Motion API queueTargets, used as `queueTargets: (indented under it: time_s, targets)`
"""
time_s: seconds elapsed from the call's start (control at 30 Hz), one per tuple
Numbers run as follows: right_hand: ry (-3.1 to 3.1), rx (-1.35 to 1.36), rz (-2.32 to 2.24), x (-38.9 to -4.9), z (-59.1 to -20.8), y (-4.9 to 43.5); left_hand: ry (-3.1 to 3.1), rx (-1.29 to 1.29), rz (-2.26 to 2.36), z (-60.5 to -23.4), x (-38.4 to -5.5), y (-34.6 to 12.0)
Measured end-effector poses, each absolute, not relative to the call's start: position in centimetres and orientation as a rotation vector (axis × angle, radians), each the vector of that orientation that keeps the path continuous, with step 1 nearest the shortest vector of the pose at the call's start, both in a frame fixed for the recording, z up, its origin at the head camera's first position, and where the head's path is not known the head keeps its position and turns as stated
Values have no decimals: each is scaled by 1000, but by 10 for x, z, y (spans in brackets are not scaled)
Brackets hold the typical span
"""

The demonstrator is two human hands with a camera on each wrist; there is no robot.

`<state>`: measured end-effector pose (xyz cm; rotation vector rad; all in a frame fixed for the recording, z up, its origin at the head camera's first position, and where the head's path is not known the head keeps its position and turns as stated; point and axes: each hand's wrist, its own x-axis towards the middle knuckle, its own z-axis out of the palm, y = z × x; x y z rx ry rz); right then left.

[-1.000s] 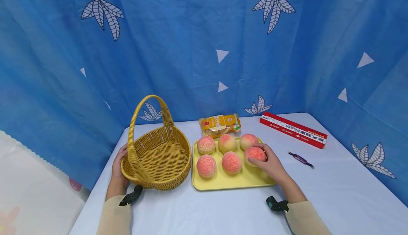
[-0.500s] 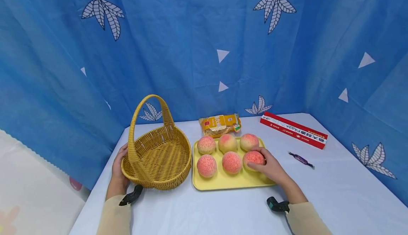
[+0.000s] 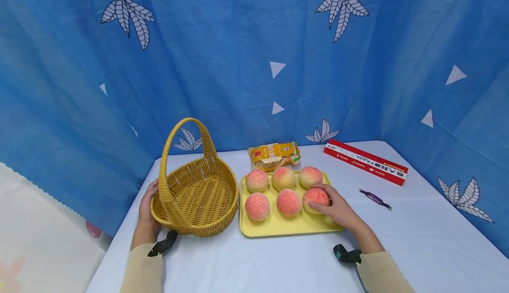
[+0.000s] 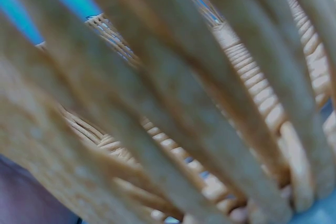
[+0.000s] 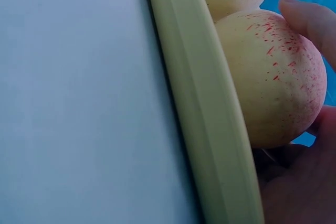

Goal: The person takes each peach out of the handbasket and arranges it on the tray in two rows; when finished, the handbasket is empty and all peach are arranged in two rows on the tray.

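On the left stands a yellow wicker basket (image 3: 199, 195) with a tall arched handle, and no item shows inside it. My left hand (image 3: 147, 204) holds the basket's left side; some fingers are hidden behind the weave. In the left wrist view, blurred wicker slats (image 4: 184, 98) fill the picture. A pale yellow tray (image 3: 274, 228) bears several pink-and-cream peaches in two rows. Thumb and fingers of my right hand (image 3: 338, 207) grip the front-right peach (image 3: 315, 199), which sits at the tray's right end. The right wrist view shows this peach (image 5: 273, 82) near the tray's rim (image 5: 202, 87).
Behind the tray lies an orange food packet (image 3: 274, 155). A red pasta box (image 3: 366, 162) is at the back right, with a small purple wrapped candy (image 3: 375, 199) in front of it. Blue curtains (image 3: 238, 63) bound the white table (image 3: 254, 266) behind and at the sides.
My right hand and the gripped peach have shifted slightly left, nearer to the middle peach of the front row. The left hand and the basket have stayed in place.
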<state>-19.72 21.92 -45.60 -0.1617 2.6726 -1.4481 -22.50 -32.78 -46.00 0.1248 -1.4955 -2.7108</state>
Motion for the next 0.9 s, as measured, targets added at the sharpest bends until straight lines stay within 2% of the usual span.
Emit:
queueTargets:
  time_s: [0.37, 0.53, 0.77, 0.9]
  targets:
    - [2737, -209, -1480, -197, -459, 220, -1524, 89, -2677, -462, -225, -329]
    - [2776, -215, -1492, -197, -459, 220, -1533, 167, -2677, -460, -226, -332]
    - [2856, -142, -1490, -198, -453, 219, -1973, 359, -2396, -440, -224, -339]
    - [2866, -118, -1522, -200, -443, 217, -2142, 381, -2266, -423, -219, -339]
